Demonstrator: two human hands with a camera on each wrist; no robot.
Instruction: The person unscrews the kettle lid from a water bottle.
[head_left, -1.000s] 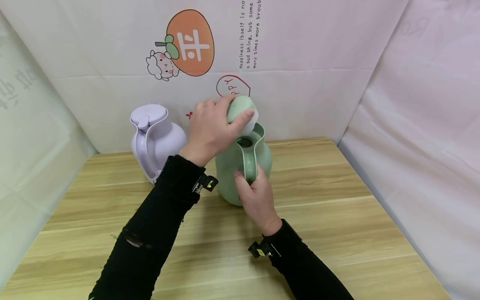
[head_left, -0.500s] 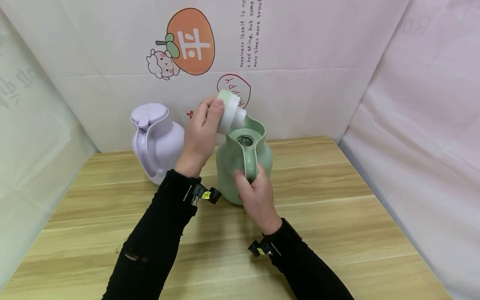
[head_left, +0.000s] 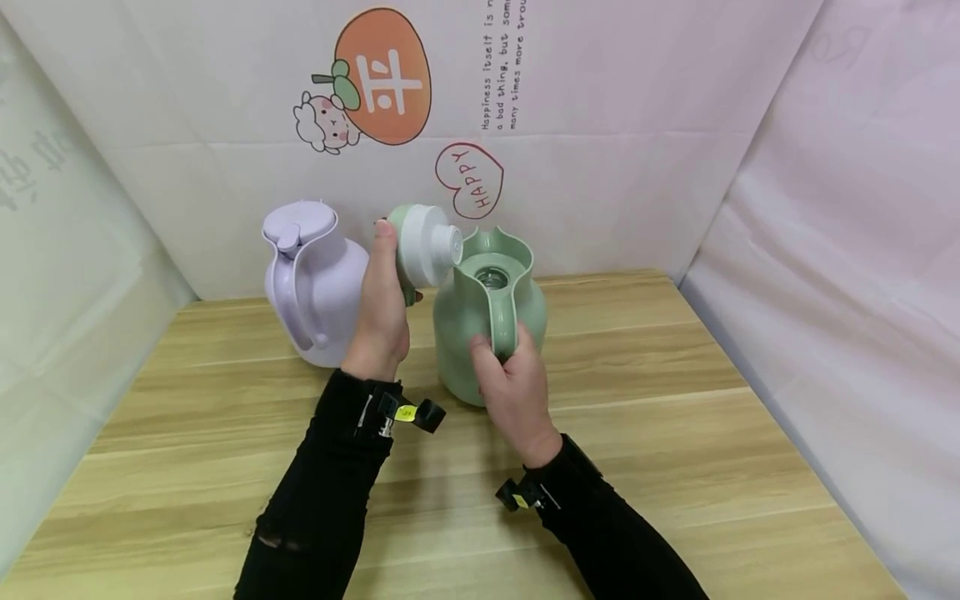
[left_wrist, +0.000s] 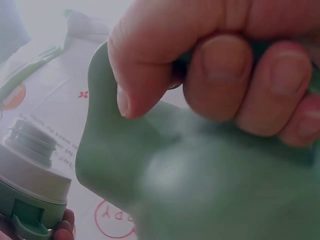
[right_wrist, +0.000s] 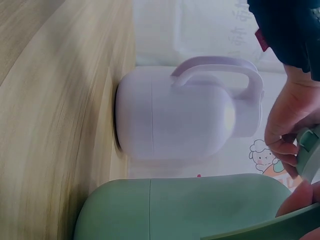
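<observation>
In the head view my left hand (head_left: 381, 308) holds up a screw stopper (head_left: 427, 246), green on top and white below, turned on its side with its narrow threaded end towards the right. A green thermos jug (head_left: 457, 333) stands upright on the table, its round mouth (head_left: 492, 277) uncovered. My right hand (head_left: 517, 392) grips the jug's handle (head_left: 502, 321). Up close in the left wrist view, the right fingers (left_wrist: 217, 75) curl round that handle, while the stopper (left_wrist: 32, 175) is at lower left with left fingertips (left_wrist: 65, 227) beneath.
A lilac thermos jug (head_left: 330, 283) with its lid on stands left of the green one, just behind my left forearm. The wooden table (head_left: 637, 400) meets a printed cloth backdrop (head_left: 622, 167) behind, with white cloth on both sides.
My left hand has lifted the stopper off the jug's mouth, moved it left and tipped it onto its side. The right hand and green jug have stayed in place.
</observation>
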